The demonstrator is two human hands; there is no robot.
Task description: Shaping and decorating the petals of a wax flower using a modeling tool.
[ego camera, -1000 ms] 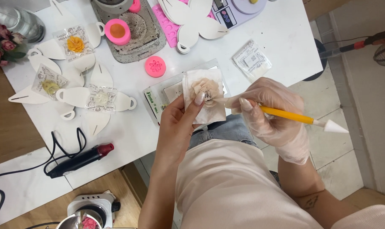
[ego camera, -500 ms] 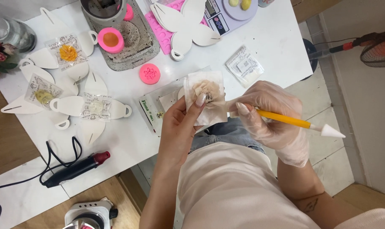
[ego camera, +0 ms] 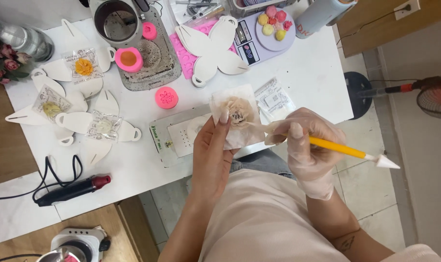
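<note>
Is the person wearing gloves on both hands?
No, only the right hand wears a clear glove; the left hand holding the flower on paper is bare.

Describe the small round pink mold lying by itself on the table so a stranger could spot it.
On the white table, look just below the grey ridged tray. The pink mold lies alone there, flat and flower-patterned, unlike the pink cup with the orange filling.
</note>
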